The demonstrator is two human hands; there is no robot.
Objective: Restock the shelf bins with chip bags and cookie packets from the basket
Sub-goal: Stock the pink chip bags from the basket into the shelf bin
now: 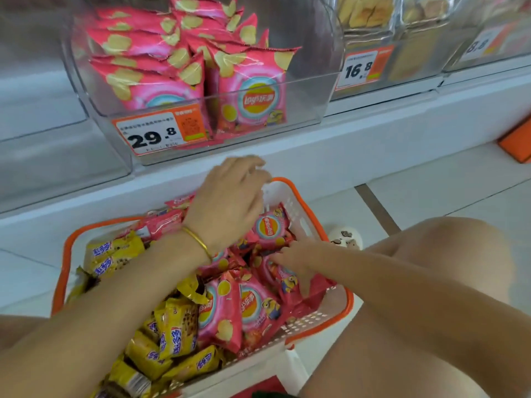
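Open air lies between the basket rim and the clear bin beyond, where I see the left hand hovering. Chip bags fill the bin's left and middle; room shows along its right wall.

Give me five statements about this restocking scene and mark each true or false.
1. The bin's tag reads 29.8. True.
2. The basket has a blue rim. False: the rim is orange.
3. The cookie packets in the basket are yellow. True.
4. The bracelet is on the right wrist. False: it is on the wrist of the left hand.
5. The bin is empty. False: it holds pink chip bags.
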